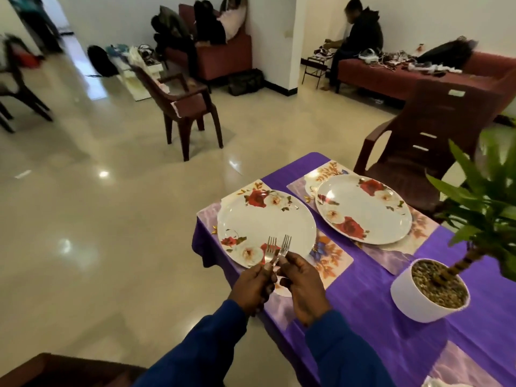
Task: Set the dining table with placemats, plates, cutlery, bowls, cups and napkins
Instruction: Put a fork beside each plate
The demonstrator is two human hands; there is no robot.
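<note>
Left hand [252, 286] and right hand [303, 286] meet over near plate [265, 219]; two forks [276, 248] held together, tines up, above plate's near rim; left fingers curled round handles, right fingers pinch them just beside; near plate on mat [329, 258] at table corner; far plate [363, 209] on second mat [307, 180] beside it; both on purple cloth [377, 303]; white pot [427, 297] with plant [485, 196] right of hands, near mats; brown chair [435, 141] behind far plate; another chair [184, 107] on floor well apart; person [360, 32] seated on far bench.
</note>
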